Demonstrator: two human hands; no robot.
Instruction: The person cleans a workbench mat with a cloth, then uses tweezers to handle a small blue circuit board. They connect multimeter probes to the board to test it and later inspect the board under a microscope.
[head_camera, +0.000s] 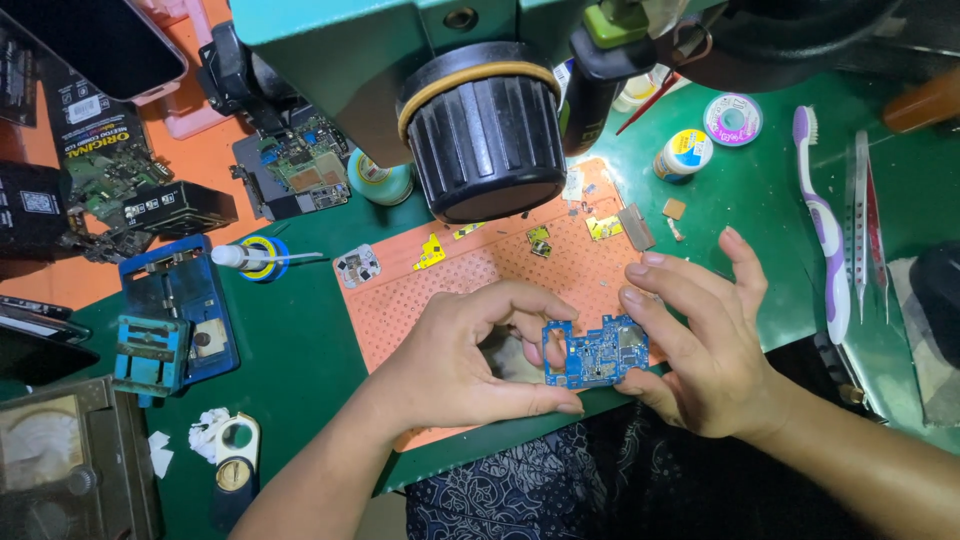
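Worktop (300, 350), green, cluttered edge to edge. Microscope body (330, 60) hangs over the middle; its black ribbed lens barrel (485, 130) points down at the orange perforated mat (440, 290), likely so that work laid there sits under the optics. Blue board-holding jig (165, 320) lies at left, beside a heap of stripped circuit boards (290, 165). Left hand (455, 365) and right hand (700, 350) meet at the near edge of the mat. Between them, the blue circuit board (596, 352), raised just above the mat and tilted up toward the camera. Left hand pinches its left and lower edge, thumb underneath; right hand grips the right edge with the fingers spread. Edge-only hold looks meant to keep fingers off the components. Purple-and-white toothbrush (825, 250) and tweezers (862, 220) lie at right, within reach. Small gold shield pieces (603, 228) are scattered across the far side of the mat.
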